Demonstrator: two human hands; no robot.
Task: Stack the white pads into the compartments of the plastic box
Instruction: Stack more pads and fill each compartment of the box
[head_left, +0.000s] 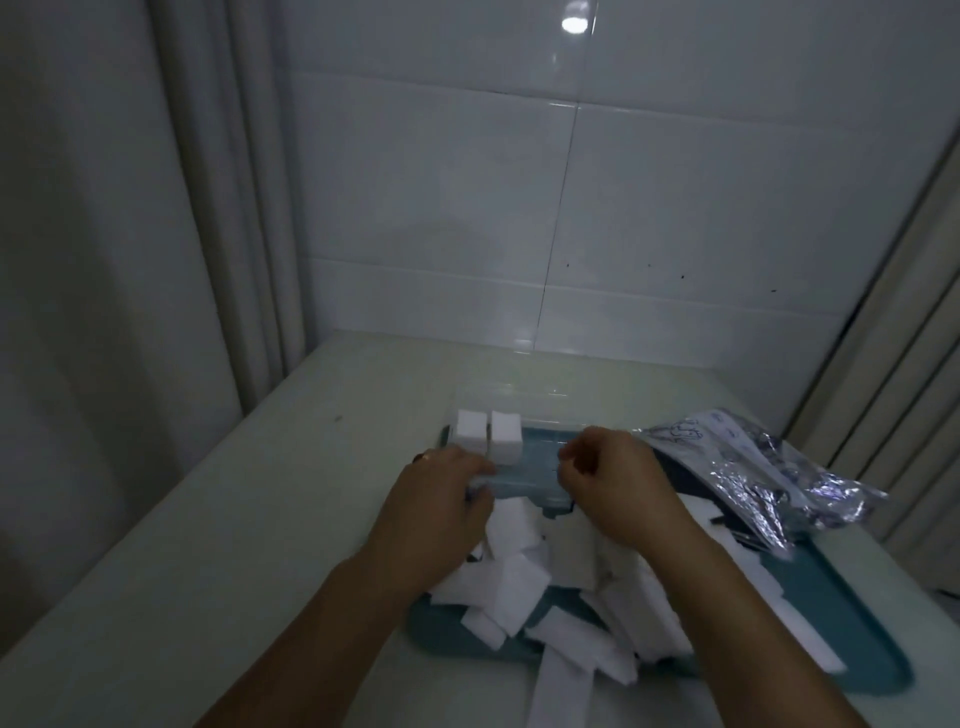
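A clear plastic box with compartments lies at the far end of a teal tray, its lid folded back. Two stacks of white pads stand side by side in its left compartments. Loose white pads lie heaped on the tray in front of the box. My left hand grips the box's front left edge, just below the stacks. My right hand hovers over the middle of the box with its fingers curled; I see nothing in them.
A crumpled silver foil bag lies on the tray's right side. The tray sits on a pale table that ends at a tiled wall. A curtain hangs at the left, and a frame stands at the right.
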